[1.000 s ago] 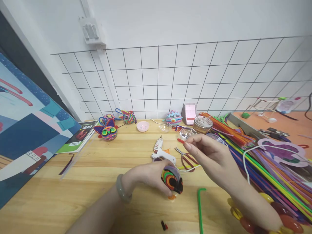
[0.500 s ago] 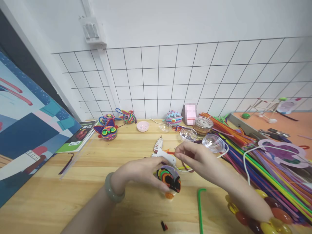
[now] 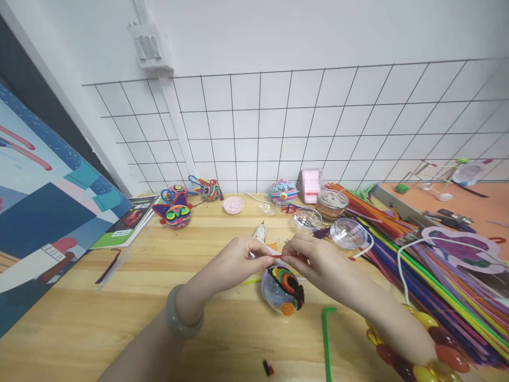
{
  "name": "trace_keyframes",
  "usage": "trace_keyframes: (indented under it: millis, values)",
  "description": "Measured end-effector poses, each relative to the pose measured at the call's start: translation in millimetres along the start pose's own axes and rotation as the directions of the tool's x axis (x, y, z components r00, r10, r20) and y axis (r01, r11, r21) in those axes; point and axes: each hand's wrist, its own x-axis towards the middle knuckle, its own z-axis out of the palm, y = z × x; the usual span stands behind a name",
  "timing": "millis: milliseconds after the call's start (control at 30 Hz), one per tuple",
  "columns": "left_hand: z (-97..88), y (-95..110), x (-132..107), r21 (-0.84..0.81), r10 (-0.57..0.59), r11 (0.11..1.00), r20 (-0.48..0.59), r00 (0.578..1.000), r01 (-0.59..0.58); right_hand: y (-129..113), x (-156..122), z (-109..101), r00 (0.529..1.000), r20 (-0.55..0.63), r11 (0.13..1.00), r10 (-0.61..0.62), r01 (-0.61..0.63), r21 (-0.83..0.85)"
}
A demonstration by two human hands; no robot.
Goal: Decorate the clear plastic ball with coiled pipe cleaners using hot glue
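Between my two hands stretches a red pipe cleaner (image 3: 280,257). My left hand (image 3: 249,253) pinches one end, and my right hand (image 3: 308,255) is closed round the other part. Just below them sits a clear plastic ball (image 3: 274,295) on the table, partly covered with coiled black, green, yellow and orange pipe cleaner, with an orange coil on its lower front. Behind my hands lies a white glue gun (image 3: 260,233), mostly hidden by them. A green pipe cleaner (image 3: 326,342) with a bent tip lies to the right of the ball.
Clear plastic half-shells (image 3: 348,233) and a pink bowl (image 3: 233,205) stand further back. Finished striped balls (image 3: 178,215) sit at the back left beside a magazine (image 3: 125,225). Bundles of coloured pipe cleaners (image 3: 421,286) and a white cable (image 3: 401,265) fill the right. Small black and red scraps (image 3: 268,368) lie in front.
My left hand has let go of the decorated ball and moved up to the red pipe cleaner. The ball has turned and shifted slightly right. My right hand stays closed on the pipe cleaner.
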Motion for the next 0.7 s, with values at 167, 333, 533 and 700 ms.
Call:
trace_keyframes:
  millis: [167, 333, 533, 700]
  values:
    - [-0.5, 7.5, -2.2, 0.109, 0.038, 0.993, -0.021, 0.999, -0.036, -2.6, 0.4, -0.8, 1.000, 0.026, 1.000, 0.010, -0.009, -0.024]
    - [2.3, 14.4, -4.8, 0.328, 0.129, 0.939, -0.060, 0.990, -0.102, -3.8, -1.9, 1.6, 1.000, -0.018, 0.997, 0.002, -0.003, -0.083]
    - [4.5, 18.2, -5.4, 0.614, 0.241, 0.778, -0.101, 0.965, -0.130, -6.7, -2.9, 8.5, 0.988, -0.131, 0.979, -0.076, 0.049, -0.197]
    - [7.7, 17.3, -4.9, 0.693, 0.354, 0.709, -0.193, 0.915, -0.128, -10.7, -3.0, 15.1, 0.971, -0.223, 0.986, -0.081, 0.046, -0.158]
